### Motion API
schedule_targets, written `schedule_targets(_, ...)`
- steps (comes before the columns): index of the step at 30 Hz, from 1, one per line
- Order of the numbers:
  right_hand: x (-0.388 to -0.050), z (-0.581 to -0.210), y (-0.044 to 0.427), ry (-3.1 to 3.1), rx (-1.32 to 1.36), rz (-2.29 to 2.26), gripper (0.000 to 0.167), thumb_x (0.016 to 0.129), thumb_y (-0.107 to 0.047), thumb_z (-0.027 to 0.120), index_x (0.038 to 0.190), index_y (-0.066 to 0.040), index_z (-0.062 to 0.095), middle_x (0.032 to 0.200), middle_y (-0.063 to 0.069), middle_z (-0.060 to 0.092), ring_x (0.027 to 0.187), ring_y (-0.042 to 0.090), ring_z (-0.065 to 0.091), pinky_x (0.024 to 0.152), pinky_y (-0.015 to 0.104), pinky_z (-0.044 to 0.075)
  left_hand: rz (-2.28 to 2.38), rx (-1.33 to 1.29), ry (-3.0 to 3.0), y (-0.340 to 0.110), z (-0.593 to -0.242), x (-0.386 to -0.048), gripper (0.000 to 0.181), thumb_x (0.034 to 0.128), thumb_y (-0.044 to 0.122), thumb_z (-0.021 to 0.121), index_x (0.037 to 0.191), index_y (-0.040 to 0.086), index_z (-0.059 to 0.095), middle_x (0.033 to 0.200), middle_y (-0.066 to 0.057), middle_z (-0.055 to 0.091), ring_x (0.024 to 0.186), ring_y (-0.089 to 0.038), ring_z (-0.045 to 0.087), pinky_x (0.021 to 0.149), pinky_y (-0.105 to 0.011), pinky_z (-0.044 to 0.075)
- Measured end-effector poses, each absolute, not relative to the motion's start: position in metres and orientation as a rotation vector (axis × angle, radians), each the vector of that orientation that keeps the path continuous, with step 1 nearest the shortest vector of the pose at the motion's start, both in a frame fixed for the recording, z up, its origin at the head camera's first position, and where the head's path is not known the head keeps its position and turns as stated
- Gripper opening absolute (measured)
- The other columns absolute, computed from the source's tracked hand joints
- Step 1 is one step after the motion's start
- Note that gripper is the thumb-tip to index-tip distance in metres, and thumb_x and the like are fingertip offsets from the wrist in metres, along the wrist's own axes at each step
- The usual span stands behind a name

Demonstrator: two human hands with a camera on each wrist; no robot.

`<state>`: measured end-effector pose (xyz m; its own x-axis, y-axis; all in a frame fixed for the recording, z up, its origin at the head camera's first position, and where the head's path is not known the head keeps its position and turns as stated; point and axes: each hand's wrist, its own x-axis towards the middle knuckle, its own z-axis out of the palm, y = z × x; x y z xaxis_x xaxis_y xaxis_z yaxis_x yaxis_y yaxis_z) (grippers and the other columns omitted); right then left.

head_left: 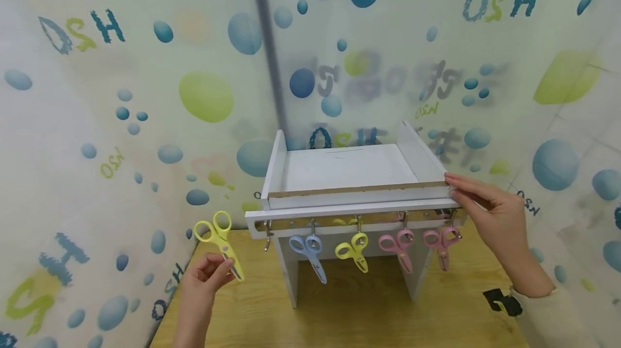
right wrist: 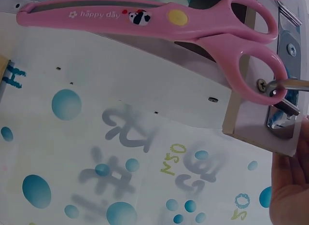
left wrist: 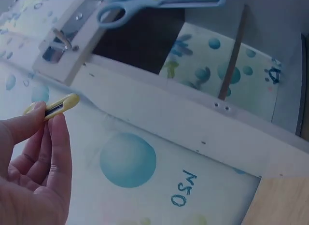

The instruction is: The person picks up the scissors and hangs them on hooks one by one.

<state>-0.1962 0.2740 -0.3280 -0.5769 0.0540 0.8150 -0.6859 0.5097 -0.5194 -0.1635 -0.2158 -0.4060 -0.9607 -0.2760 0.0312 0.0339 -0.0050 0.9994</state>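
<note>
My left hand [head_left: 206, 280] pinches yellow scissors [head_left: 220, 240] by the blade end between thumb and fingers, handle loops pointing up, left of a white shelf [head_left: 359, 197]. In the left wrist view the same yellow scissors [left wrist: 65, 106] appear edge-on. At the shelf's right front corner, my right hand [head_left: 499, 224] grips the edge with thumb and fingers. Along the front rail, blue scissors [head_left: 310, 253], a second yellow pair [head_left: 353, 251] and two pink pairs [head_left: 399, 245] hang from hooks by their handles. Nothing hangs on the leftmost hook [head_left: 267, 236].
The shelf stands on a wooden table [head_left: 359, 321], its raised sides forming an open top tray. Patterned sheets [head_left: 145, 175] with blue and green dots enclose the back and sides. A black object [head_left: 502, 302] lies beside the right sleeve.
</note>
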Motion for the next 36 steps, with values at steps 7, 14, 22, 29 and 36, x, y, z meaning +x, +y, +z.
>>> schedule_targets(7,-0.194,-0.330,0.274,-1.929,0.509,1.135,0.032,0.080,0.020,0.069,0.108,0.006,0.074,0.113,-0.011,0.075,0.104,-0.008,0.067,0.086,0.005,0.051,-2.018,0.138,-2.155,-0.192,-0.401,-0.141,0.009,0.0928,0.006,0.068,0.095,-0.002,0.064,0.083,0.007,0.071,0.076,-0.008,0.069,0.070,-0.026,0.062)
schedule_targets(14,-0.195,-0.332,0.273,-1.923,0.520,1.139,0.029,0.080,0.022,0.068,0.106,0.009,0.073,0.113,-0.018,0.073,0.106,-0.008,0.066,0.086,0.004,0.050,-1.990,-0.174,-2.147,-0.178,-0.410,-0.130,0.003,0.0912,-0.007,0.063,0.092,-0.004,0.064,0.083,0.008,0.072,0.076,-0.006,0.070,0.067,-0.025,0.062)
schedule_targets(22,-0.195,-0.333,0.272,-1.922,0.515,1.149,0.029,0.080,0.021,0.068,0.106,0.009,0.073,0.113,-0.018,0.073,0.106,-0.008,0.067,0.086,0.004,0.051,-1.970,-0.290,-2.182,-0.173,-0.420,-0.125,0.003,0.0899,-0.009,0.063,0.093,-0.009,0.062,0.083,0.008,0.071,0.077,-0.004,0.070,0.068,-0.025,0.062)
schedule_targets(29,-0.196,-0.334,0.269,-1.918,0.522,1.167,0.029,0.081,0.021,0.068,0.106,0.009,0.073,0.113,-0.015,0.074,0.105,-0.007,0.067,0.086,0.005,0.051,-1.868,-0.248,-2.201,-0.169,-0.435,-0.130,0.005,0.0881,-0.008,0.067,0.088,-0.010,0.062,0.078,0.007,0.069,0.073,-0.003,0.069,0.065,-0.023,0.061)
schedule_targets(36,-0.202,-0.332,0.271,-1.951,0.540,1.086,0.032,0.079,0.020,0.071,0.107,0.004,0.075,0.115,-0.019,0.071,0.106,-0.010,0.066,0.088,0.003,0.049,-1.827,-0.216,-2.208,-0.166,-0.446,-0.138,0.006,0.0852,-0.007,0.070,0.086,-0.006,0.065,0.079,0.008,0.068,0.074,-0.001,0.068,0.067,-0.022,0.061)
